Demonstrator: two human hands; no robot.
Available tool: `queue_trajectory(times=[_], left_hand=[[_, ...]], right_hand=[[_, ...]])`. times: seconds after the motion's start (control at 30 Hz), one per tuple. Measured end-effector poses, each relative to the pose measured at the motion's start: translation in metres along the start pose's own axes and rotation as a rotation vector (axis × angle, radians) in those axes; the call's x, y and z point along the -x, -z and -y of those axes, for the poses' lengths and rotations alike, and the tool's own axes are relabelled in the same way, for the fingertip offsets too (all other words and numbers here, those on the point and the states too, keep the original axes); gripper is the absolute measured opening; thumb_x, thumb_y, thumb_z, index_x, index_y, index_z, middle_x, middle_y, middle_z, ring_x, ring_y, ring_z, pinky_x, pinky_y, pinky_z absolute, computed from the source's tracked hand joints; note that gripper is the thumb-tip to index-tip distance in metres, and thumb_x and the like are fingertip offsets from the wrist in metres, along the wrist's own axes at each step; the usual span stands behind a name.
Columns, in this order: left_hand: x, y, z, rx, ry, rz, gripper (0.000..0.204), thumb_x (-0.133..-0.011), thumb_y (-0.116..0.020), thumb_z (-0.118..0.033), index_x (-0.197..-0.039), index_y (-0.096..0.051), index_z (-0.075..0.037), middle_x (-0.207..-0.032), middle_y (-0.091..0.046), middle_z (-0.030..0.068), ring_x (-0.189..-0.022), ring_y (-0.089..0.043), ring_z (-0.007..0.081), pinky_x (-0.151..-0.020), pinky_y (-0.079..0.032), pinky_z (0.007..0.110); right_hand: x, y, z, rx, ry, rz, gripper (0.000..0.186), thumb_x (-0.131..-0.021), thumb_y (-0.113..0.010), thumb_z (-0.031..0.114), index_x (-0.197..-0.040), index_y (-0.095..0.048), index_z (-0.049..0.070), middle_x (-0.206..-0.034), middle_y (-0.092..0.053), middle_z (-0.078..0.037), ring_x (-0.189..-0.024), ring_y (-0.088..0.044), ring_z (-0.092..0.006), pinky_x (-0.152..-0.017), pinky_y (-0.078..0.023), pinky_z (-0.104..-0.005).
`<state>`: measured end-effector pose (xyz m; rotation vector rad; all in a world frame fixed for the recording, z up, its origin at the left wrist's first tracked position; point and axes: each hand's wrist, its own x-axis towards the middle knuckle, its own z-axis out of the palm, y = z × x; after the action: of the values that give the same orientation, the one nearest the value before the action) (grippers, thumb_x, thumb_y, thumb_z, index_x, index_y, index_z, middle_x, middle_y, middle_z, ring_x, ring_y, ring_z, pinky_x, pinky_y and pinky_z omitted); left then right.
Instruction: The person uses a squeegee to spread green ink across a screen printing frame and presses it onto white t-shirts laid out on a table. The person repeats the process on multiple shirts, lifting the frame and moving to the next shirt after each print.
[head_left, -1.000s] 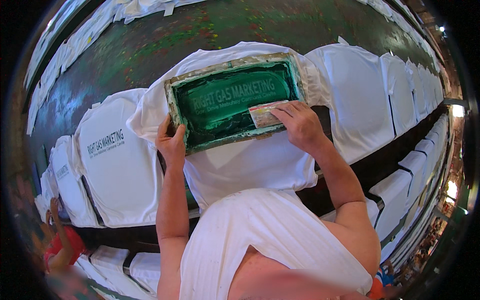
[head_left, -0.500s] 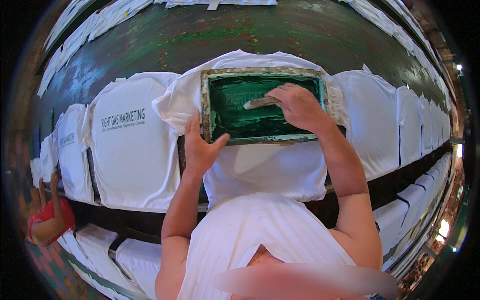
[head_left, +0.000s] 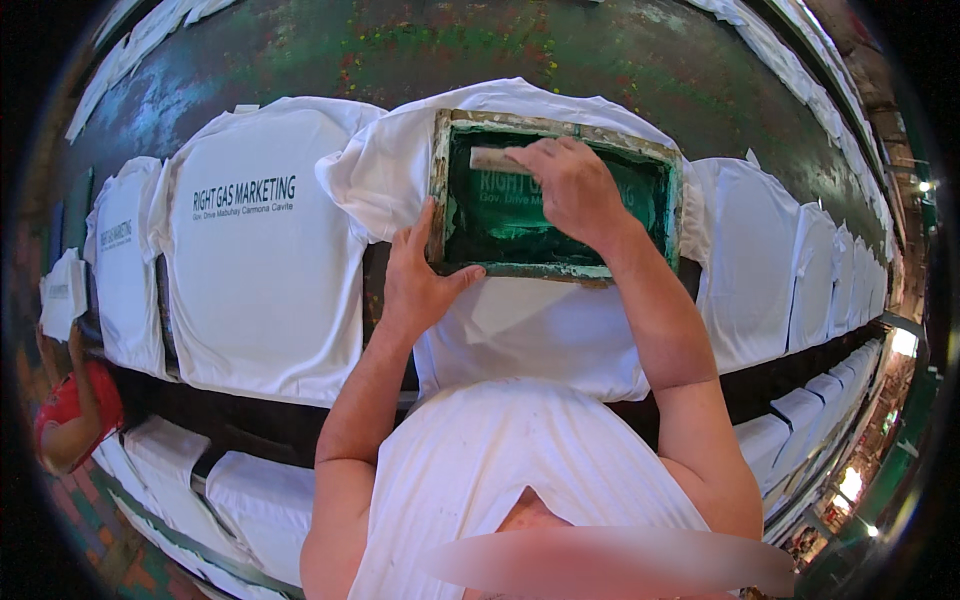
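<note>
A wooden-framed printing screen [head_left: 558, 272] with dark green ink on its mesh lies over a white T-shirt [head_left: 375, 185]. My left hand [head_left: 425, 285] holds the screen at its near left corner, fingers along the left side and thumb on the near edge. In my right hand [head_left: 575, 190] is a squeegee [head_left: 490, 157], gripped from above near the far side of the mesh. Its lower edge and part of the screen are hidden under my hand and forearm. Pale lettering shows through the ink.
A T-shirt with dark printing [head_left: 260, 270] lies to the left, and plain white T-shirts [head_left: 750, 260] run off to the right. Across the dark green table [head_left: 450, 50] are more white shirts. At the far left a person in red [head_left: 80, 410] handles a white shirt.
The squeegee in my right hand has moved toward the far left of the mesh. My left hand stays at the corner. The person at the left has lifted a shirt.
</note>
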<state>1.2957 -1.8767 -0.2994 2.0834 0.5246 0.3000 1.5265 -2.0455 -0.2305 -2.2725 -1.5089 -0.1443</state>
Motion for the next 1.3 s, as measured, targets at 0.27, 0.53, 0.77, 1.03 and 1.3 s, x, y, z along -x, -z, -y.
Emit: queue_trajectory(times=[0.27, 0.53, 0.77, 1.03, 1.3], left_hand=[[-0.002, 0.000, -0.002, 0.007, 0.034, 0.037, 0.124, -0.073, -0.109, -0.022, -0.177, -0.043, -0.010, -0.137, -0.066, 0.0213, -0.129, -0.068, 0.0373, -0.115, -0.055, 0.047], [-0.009, -0.006, 0.010, 0.110, 0.004, 0.024, 0.122, -0.074, -0.106, -0.021, -0.176, -0.041, -0.004, -0.148, -0.064, 0.0249, -0.135, -0.066, 0.0372, -0.119, -0.052, 0.046], [-0.011, -0.006, 0.004, 0.188, 0.134, 0.080, 0.126, -0.071, -0.107, -0.012, -0.177, -0.038, -0.001, -0.163, -0.059, 0.0236, -0.146, -0.061, 0.0304, -0.126, -0.049, 0.043], [-0.010, -0.003, -0.019, 0.232, 0.186, 0.100, 0.124, -0.075, -0.102, -0.002, -0.178, -0.032, 0.001, -0.164, -0.059, 0.0194, -0.144, -0.062, 0.0271, -0.124, -0.051, 0.042], [-0.012, -0.008, -0.023, 0.341, 0.170, 0.093, 0.123, -0.076, -0.100, 0.000, -0.179, -0.032, -0.005, -0.158, -0.062, 0.0206, -0.136, -0.068, 0.0281, -0.119, -0.056, 0.042]], right_hand=[[0.081, 0.008, 0.045, -0.022, 0.052, 0.054, 0.049, -0.083, -0.070, -0.002, -0.130, -0.080, 0.008, -0.131, -0.078, -0.014, -0.113, -0.073, -0.0360, -0.101, -0.058, -0.0495], [0.076, 0.054, -0.039, -0.039, -0.039, 0.034, 0.036, -0.090, -0.066, -0.003, -0.123, -0.078, 0.006, -0.112, -0.080, -0.017, -0.106, -0.077, -0.0398, -0.094, -0.061, -0.0516], [0.080, 0.043, -0.074, -0.078, -0.023, -0.097, 0.042, -0.090, -0.067, -0.004, -0.128, -0.080, 0.008, -0.116, -0.081, -0.016, -0.109, -0.076, -0.0396, -0.097, -0.059, -0.0510], [0.150, 0.059, -0.029, -0.065, -0.008, -0.010, 0.032, -0.090, -0.068, 0.004, -0.118, -0.082, 0.011, -0.113, -0.081, -0.011, -0.106, -0.077, -0.0317, -0.097, -0.060, -0.0451], [0.107, 0.078, -0.134, -0.016, -0.131, -0.116, 0.043, -0.090, -0.067, -0.007, -0.128, -0.080, 0.010, -0.118, -0.081, -0.014, -0.107, -0.077, -0.0394, -0.097, -0.062, -0.0490]])
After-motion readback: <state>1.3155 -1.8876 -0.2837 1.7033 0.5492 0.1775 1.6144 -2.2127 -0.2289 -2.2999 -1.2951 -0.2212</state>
